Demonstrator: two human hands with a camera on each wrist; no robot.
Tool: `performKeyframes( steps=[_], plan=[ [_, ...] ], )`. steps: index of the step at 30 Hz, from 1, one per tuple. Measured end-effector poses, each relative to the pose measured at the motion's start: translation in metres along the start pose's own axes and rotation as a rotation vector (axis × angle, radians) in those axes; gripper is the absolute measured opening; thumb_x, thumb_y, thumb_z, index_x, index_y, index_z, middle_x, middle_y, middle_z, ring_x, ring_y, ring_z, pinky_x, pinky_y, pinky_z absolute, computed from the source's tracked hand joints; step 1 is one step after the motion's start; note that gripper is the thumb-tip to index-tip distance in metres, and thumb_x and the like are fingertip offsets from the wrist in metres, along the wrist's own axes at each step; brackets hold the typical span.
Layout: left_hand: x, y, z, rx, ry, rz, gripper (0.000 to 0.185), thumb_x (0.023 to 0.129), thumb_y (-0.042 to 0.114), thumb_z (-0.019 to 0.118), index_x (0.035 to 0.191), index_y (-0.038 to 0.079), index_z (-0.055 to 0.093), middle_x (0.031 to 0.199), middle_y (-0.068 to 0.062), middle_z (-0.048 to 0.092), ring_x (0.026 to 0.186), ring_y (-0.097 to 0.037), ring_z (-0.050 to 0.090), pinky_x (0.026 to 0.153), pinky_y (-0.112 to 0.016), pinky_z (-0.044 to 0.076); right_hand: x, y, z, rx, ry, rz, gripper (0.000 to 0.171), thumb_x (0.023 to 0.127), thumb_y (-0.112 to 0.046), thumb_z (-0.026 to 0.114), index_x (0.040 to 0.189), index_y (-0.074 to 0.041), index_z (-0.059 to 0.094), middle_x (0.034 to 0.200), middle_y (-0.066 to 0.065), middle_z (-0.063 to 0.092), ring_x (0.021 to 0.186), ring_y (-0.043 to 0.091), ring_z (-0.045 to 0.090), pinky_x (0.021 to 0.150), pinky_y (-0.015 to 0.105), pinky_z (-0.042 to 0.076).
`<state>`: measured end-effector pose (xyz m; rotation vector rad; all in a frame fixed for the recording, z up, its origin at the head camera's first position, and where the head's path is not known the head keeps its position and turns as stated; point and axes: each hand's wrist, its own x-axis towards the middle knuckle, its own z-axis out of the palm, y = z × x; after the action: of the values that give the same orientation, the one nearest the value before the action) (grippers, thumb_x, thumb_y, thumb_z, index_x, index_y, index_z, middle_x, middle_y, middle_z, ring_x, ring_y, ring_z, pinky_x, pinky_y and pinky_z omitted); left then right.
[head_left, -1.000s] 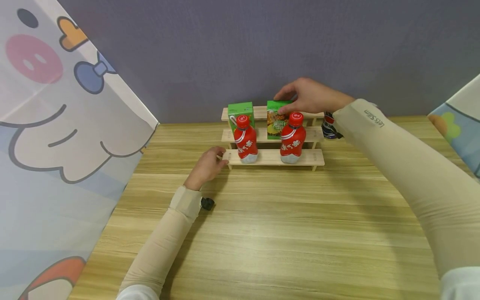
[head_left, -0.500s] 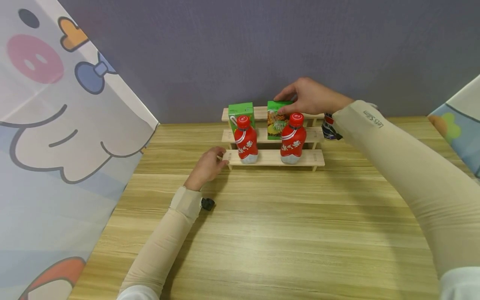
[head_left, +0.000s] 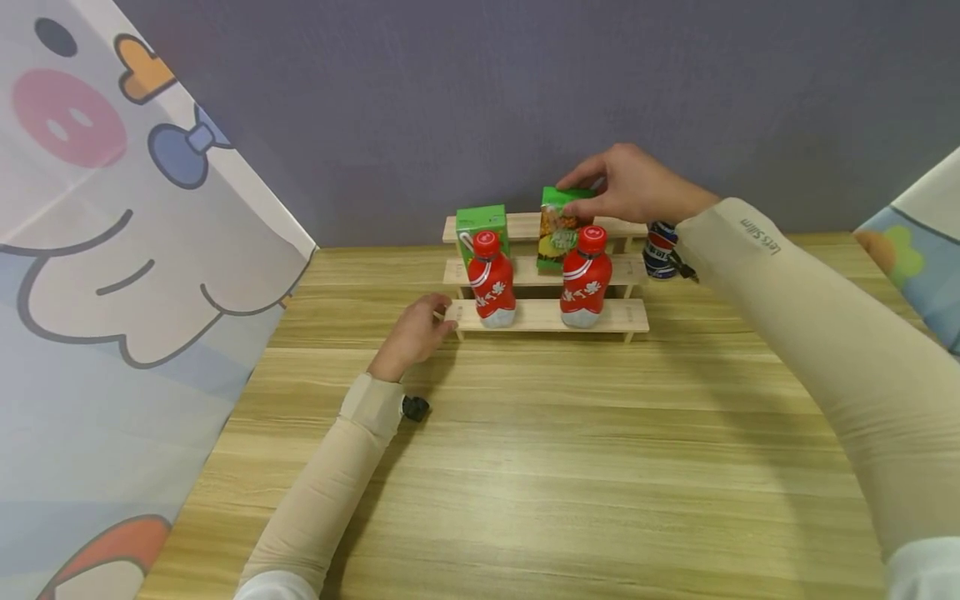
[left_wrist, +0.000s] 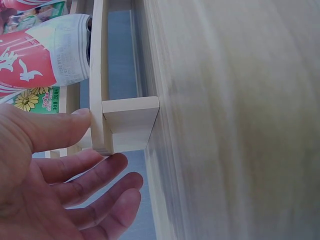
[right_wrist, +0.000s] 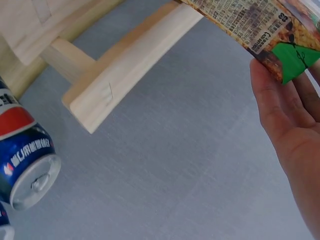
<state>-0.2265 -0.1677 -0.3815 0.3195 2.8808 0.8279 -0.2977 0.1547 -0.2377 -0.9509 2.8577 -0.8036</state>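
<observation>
A green juice carton (head_left: 558, 236) hangs tilted just above the middle step of a small wooden stepped shelf (head_left: 543, 315). My right hand (head_left: 574, 197) pinches its top from above; the right wrist view shows the carton (right_wrist: 250, 27) against my right hand's fingers (right_wrist: 295, 130). My left hand (head_left: 444, 319) rests at the left end of the lowest step, thumb and straight fingers (left_wrist: 95, 172) touching the end board (left_wrist: 127, 125). Two red bottles (head_left: 491, 283) (head_left: 586, 279) stand on the lowest step. A second green carton (head_left: 480, 221) stands behind the left bottle.
A blue, red and white soda can (head_left: 660, 250) stands right of the shelf, also seen as the can (right_wrist: 25, 160) in the right wrist view. Cartoon-printed screens (head_left: 112, 250) (head_left: 915, 242) flank the wooden table (head_left: 570, 467). A grey wall is behind the shelf.
My right hand has lifted the right carton slightly off the middle step and tilted it, moving up and a little right. The left hand has stayed put.
</observation>
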Motion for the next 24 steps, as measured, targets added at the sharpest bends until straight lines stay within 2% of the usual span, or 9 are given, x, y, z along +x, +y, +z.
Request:
performKeyframes(
  steps=[9,16,20,24],
  plan=[
    [0.001,-0.001,0.002,-0.004,0.010,0.008,0.041,0.085,0.023,0.055,0.120,0.004,0.044,0.108,-0.009,0.050,0.088,-0.019,0.053,0.068,-0.029,0.046,-0.009,0.003,-0.009,0.007,0.033,0.020,0.040,0.074,-0.045,0.061,0.106,-0.022,0.061,0.101,-0.003,0.058,0.079,0.011,0.059,0.065,0.028,0.048],
    [0.002,-0.002,0.001,-0.008,0.009,0.014,0.042,0.085,0.023,0.055,0.120,0.004,0.044,0.110,-0.009,0.049,0.088,-0.019,0.053,0.068,-0.029,0.046,-0.020,0.008,-0.020,-0.030,0.082,0.018,0.038,0.076,-0.043,0.059,0.106,-0.020,0.061,0.095,-0.005,0.059,0.076,0.008,0.059,0.059,0.022,0.048],
    [0.002,-0.001,0.000,-0.005,0.007,0.017,0.042,0.085,0.024,0.055,0.120,0.004,0.044,0.110,-0.010,0.049,0.088,-0.019,0.053,0.069,-0.029,0.046,-0.027,0.010,-0.024,-0.050,0.089,0.059,0.040,0.076,-0.046,0.058,0.108,-0.022,0.060,0.095,-0.005,0.059,0.075,0.008,0.059,0.057,0.023,0.047],
    [0.002,-0.002,0.000,-0.007,0.006,0.016,0.041,0.085,0.024,0.055,0.119,0.004,0.044,0.110,-0.011,0.049,0.088,-0.020,0.053,0.068,-0.030,0.046,-0.035,0.012,-0.028,-0.025,0.085,0.111,0.042,0.076,-0.045,0.059,0.110,-0.021,0.059,0.089,-0.004,0.062,0.072,0.009,0.060,0.051,0.026,0.046]
  ],
)
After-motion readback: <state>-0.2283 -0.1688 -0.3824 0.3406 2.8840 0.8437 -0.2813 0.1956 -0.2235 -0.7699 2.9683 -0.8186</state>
